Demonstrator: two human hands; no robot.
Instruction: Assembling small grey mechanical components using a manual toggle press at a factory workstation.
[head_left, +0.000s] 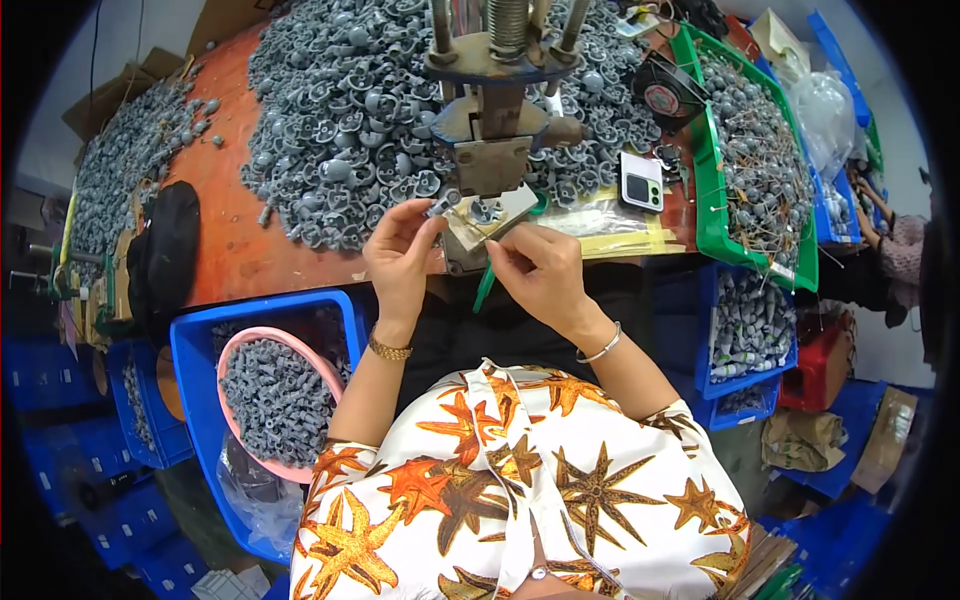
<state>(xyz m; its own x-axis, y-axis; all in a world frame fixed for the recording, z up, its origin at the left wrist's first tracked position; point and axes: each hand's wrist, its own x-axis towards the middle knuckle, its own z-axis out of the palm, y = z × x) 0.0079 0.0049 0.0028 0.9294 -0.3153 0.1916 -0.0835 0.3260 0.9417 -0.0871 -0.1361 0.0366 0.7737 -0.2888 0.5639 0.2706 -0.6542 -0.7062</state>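
A small grey part [441,206] is pinched in the left hand [400,262] just under the press [492,150], its long axis tilted up-right. The right hand [540,272] is curled; its hold cannot be told. Grey parts fill the pink bowl [262,342] in a blue bin [200,345] and the green tray [712,215].

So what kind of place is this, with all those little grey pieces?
Most likely a small factory assembly bench: a heap of small grey plastic parts on an orange table, a metal hand press by the left hand, and blue plastic bins holding more parts.
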